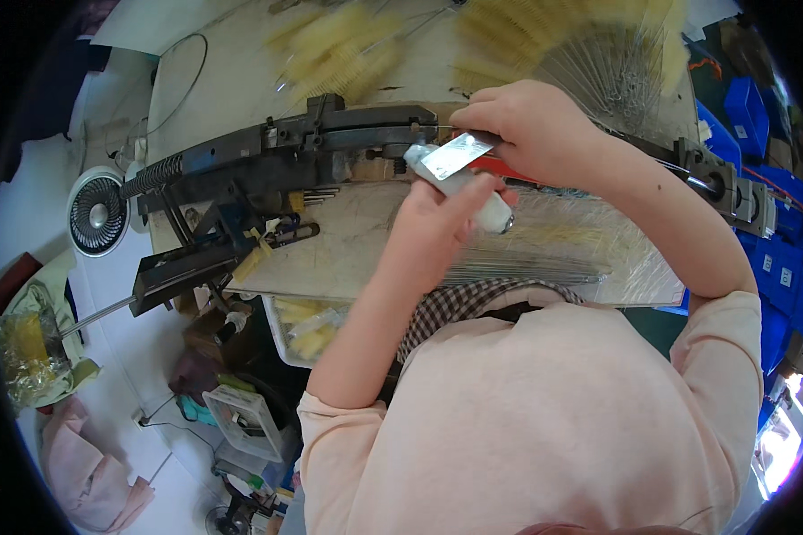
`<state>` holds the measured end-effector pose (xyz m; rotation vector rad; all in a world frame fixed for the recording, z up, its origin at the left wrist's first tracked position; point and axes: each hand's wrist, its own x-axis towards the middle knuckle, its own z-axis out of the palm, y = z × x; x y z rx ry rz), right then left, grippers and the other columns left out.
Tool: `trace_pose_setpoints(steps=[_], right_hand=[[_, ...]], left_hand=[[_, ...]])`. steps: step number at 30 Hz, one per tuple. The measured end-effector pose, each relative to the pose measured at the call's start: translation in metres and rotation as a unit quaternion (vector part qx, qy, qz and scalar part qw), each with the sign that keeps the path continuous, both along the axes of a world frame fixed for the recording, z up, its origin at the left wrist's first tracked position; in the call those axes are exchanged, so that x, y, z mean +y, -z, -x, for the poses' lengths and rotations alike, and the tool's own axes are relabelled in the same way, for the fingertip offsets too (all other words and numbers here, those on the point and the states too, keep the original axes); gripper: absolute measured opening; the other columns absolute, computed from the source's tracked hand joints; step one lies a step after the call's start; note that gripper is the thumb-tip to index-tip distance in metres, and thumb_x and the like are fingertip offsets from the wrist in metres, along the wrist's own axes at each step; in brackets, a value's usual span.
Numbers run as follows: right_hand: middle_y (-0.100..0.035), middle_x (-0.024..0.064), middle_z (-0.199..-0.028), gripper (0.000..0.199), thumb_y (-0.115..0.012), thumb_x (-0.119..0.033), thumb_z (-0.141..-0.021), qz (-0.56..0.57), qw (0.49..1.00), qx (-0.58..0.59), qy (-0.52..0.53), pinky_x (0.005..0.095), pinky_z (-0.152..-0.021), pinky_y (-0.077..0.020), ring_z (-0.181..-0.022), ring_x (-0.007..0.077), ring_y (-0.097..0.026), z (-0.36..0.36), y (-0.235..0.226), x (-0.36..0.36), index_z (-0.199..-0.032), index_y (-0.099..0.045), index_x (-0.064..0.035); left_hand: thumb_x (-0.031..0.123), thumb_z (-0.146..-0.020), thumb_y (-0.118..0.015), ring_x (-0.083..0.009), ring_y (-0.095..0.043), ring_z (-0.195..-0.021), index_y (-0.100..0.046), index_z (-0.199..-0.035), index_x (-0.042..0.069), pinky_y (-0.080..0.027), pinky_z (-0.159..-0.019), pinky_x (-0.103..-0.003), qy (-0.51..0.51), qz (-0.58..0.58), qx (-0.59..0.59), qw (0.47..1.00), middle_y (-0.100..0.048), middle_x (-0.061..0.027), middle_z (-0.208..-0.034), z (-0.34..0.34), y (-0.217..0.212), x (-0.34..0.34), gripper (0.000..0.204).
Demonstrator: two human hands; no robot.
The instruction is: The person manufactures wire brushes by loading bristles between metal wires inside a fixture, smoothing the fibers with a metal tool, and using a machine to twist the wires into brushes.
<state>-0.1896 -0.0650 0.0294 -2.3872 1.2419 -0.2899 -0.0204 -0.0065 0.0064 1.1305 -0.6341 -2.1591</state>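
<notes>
My left hand (442, 223) is wrapped round a white, rounded, tube-like tool (492, 214) with a dark tip at its lower end. Lying across the tool is a shiny flat piece (458, 156); its dark end reaches my right hand, and I cannot tell which hand bears it. My right hand (535, 129) is closed, its fingertips pinched beside the jaw end of a long black metal machine (366, 127). A thin rod seems to run from that jaw to the fingertips, though what they grip is mostly hidden. Under the right hand shows a red part (509, 169).
Yellow-bristled wire brushes (589, 45) fan out at the back of the worktable. Loose metal wires (526, 266) lie along its near edge. Left are a small round fan (98, 212) and a black lever arm (174, 276). A metal clamp (732, 192) and blue bins (745, 116) stand right.
</notes>
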Motion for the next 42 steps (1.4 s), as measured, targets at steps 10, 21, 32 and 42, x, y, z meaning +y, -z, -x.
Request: trace_pose_setpoints(steps=[10,21,32,42], right_hand=[[-0.055,0.0079,-0.084,0.031,-0.057,-0.014,-0.071,0.143,0.985,0.068,-0.071,0.0340,-0.071,-0.0442,-0.078,0.0239,-0.056,-0.018,0.026,0.051,-0.100,-0.056,-0.0025],[-0.056,0.0083,-0.091,0.031,-0.055,-0.010,-0.073,0.206,0.966,0.148,0.040,0.0366,-0.075,-0.0450,-0.087,0.0282,-0.057,0.041,0.051,0.026,-0.103,-0.059,-0.0091],[-0.055,0.0098,-0.093,0.026,-0.062,-0.007,-0.067,0.151,0.930,0.121,0.313,0.0382,-0.076,-0.0446,-0.088,0.0286,-0.056,0.091,0.066,0.038,-0.093,-0.059,-0.0096],[-0.059,0.0051,-0.077,0.015,-0.060,-0.002,-0.076,-0.106,0.862,-0.358,0.342,0.0253,-0.060,-0.0402,-0.067,0.0134,-0.052,0.046,0.048,0.160,-0.090,-0.058,-0.0019]], left_hand=[[0.004,-0.075,-0.065,-0.0275,-0.058,-0.084,-0.037,-0.115,0.005,-0.047,-0.075,-0.031,-0.058,0.319,-0.228,0.918,-0.057,-0.0085,-0.086,-0.004,0.083,0.001,0.050],[0.014,-0.085,-0.060,-0.0150,-0.058,-0.082,-0.048,-0.111,0.000,-0.046,-0.076,-0.025,0.040,0.272,-0.300,0.914,-0.058,-0.0066,-0.089,-0.054,0.050,0.004,0.032],[0.017,-0.092,-0.049,-0.0100,-0.057,-0.078,-0.055,-0.107,-0.001,-0.045,-0.070,-0.024,-0.090,0.146,-0.236,0.957,-0.059,-0.0041,-0.085,-0.058,0.057,0.072,0.024],[0.018,-0.093,-0.049,-0.0107,-0.057,-0.079,-0.057,-0.100,0.001,-0.044,-0.071,-0.023,-0.012,0.182,-0.150,0.972,-0.059,-0.0037,-0.086,-0.020,0.033,0.060,0.021]])
